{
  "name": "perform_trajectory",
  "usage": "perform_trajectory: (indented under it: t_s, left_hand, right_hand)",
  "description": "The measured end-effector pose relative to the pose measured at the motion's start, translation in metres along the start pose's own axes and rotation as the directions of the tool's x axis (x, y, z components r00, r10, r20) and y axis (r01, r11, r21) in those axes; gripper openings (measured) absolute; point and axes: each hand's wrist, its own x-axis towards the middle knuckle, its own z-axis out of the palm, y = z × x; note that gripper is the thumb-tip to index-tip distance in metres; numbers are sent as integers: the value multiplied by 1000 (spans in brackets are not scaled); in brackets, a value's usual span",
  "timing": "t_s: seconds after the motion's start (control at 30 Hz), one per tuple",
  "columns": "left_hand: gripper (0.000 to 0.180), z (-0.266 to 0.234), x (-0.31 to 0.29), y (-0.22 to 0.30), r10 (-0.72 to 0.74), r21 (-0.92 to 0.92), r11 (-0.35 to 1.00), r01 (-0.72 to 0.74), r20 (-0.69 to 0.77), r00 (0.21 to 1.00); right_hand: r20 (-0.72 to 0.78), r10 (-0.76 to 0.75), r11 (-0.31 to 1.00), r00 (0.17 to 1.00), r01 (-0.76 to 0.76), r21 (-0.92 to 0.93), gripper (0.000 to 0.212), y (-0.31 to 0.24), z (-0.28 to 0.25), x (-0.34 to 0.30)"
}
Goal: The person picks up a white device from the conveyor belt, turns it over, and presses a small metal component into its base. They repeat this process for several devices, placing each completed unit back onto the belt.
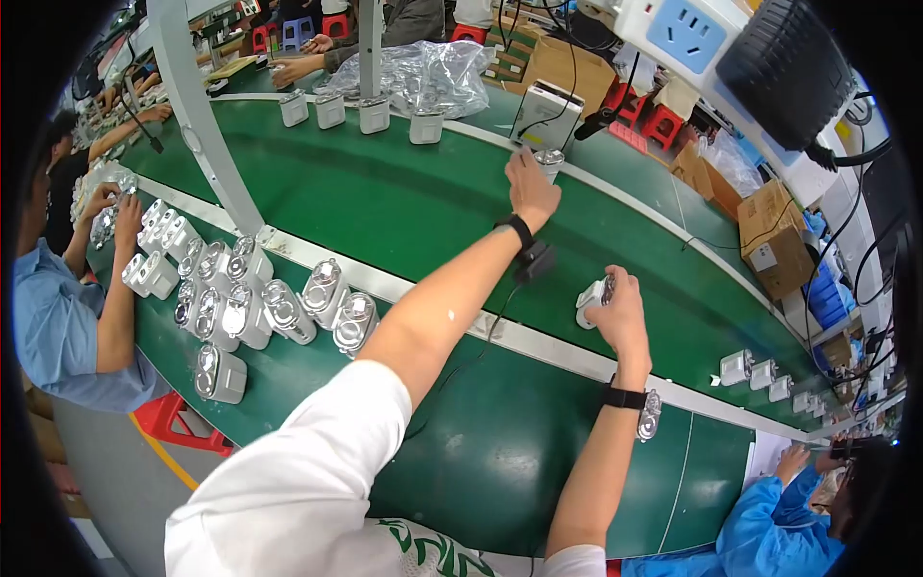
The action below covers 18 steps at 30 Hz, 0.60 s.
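My left hand (533, 188) reaches over the green conveyor belt to its far edge. Its fingers are closed at the side of a small white housing with a shiny, clear-looking top (551, 162), partly hidden by the hand. Nearer and to the right, my right hand (621, 315) grips a similar white housing (588, 306), tilted over the belt, its shiny end under the fingers. Another housing (649, 416) sits beside my right wrist at the near rail. To the left, a group of such housings (247, 315) stands on the green table, shiny faces up.
Several white housings (374, 114) line the belt's far edge, with more (735, 367) at the right. A metal post (197, 125) rises at left. A power strip (687, 37) with a black adapter (786, 67) hangs upper right. Co-workers sit left (67, 317) and right (779, 524).
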Motion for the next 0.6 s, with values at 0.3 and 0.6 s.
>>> perform_trajectory:
  t_s: [0.3, 0.6]
  left_hand:
    - [54, 15, 21, -11, 64, -238, 970, -38, 103, 993]
    - [54, -80, -104, 122, 558, -437, 739, -513, -32, 829]
  right_hand:
    - [-378, -253, 965, 890, 203, -168, 82, -34, -8, -1]
    - [-569, 7, 722, 823, 390, 572, 73, -54, -18, -2]
